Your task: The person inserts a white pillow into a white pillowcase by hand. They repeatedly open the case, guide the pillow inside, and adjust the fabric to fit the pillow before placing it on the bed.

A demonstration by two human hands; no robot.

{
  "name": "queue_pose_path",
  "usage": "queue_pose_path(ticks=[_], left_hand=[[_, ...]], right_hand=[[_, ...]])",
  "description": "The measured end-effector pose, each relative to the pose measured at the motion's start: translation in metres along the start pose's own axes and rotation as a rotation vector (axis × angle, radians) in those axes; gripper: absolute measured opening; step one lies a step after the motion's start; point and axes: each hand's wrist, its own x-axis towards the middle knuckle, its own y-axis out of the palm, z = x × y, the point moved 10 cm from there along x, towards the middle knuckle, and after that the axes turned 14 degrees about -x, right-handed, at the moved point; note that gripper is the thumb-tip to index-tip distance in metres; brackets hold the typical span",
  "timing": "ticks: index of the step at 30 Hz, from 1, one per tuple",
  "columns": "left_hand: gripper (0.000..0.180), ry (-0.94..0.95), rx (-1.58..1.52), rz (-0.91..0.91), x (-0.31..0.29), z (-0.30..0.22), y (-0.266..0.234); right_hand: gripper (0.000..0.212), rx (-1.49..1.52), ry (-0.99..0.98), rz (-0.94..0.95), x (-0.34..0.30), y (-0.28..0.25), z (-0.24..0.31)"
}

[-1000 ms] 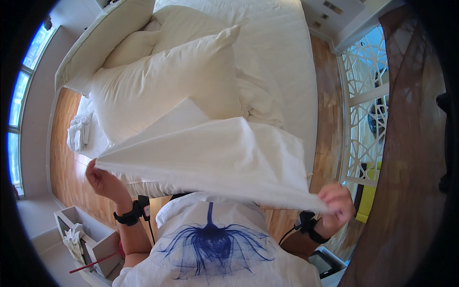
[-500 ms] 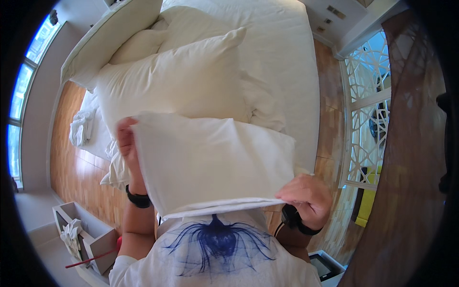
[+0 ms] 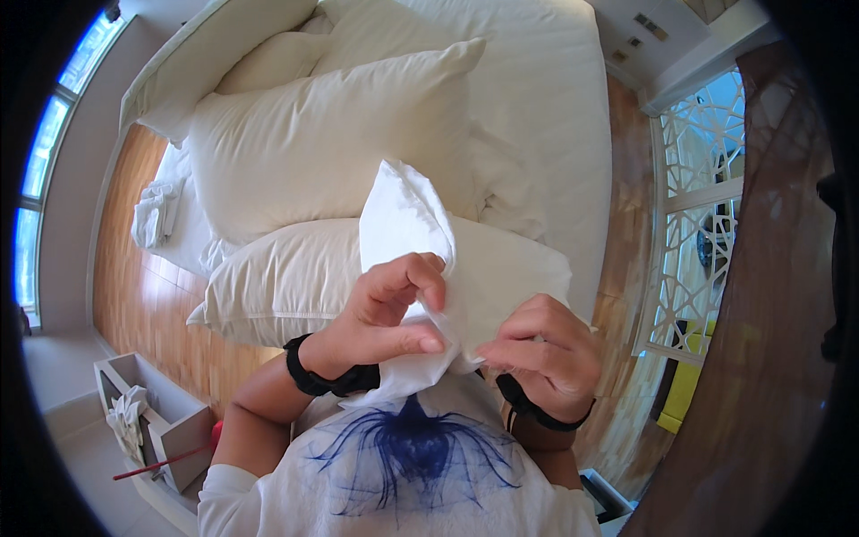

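A white pillowcase (image 3: 401, 217) is bunched upright in front of my chest, one corner pointing toward the bed. My left hand (image 3: 385, 313) is at its left side, thumb and curled forefinger apart, with cloth showing in the gap. My right hand (image 3: 548, 353) pinches the pillowcase's edge at the right, fingers closed. Both wrists wear black bands. Just beyond my hands lies a cream pillow (image 3: 277, 277), partly covered by the pillowcase. Behind it a larger cream pillow (image 3: 331, 143) rests on the bed.
More cream pillows (image 3: 215, 63) lean at the bed's far left. The bed's white sheet (image 3: 546, 107) stretches right. Folded white cloth (image 3: 157, 215) lies at the left edge. An open white drawer box (image 3: 174, 430) stands lower left, a white lattice screen (image 3: 702, 206) at right.
The pillowcase, spread flat between both hands before, is now gathered upright. My left hand has moved right, close to the right hand, uncovering the near pillow.
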Motion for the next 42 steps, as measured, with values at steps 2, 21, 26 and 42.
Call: queue_pose_path(ticks=[2,21,26,42], left_hand=[[0.029,0.043,0.114,-0.058,0.0,-0.003,-0.007],[0.039,-0.121,-0.228,0.003,0.008,0.018,0.003],[0.032,-0.154,-0.209,-0.059,0.007,0.021,-0.009],[0.049,-0.268,0.699,-0.03,0.016,-0.019,-0.045]], right_hand=[[0.022,-0.033,0.044,0.05,-0.006,-0.004,-0.002],[0.027,0.142,-0.004,-0.016,0.026,0.013,-0.015],[0.032,0.229,0.23,-0.045,0.027,0.026,-0.041],[0.023,-0.033,0.312,-0.013,0.051,0.04,-0.086]])
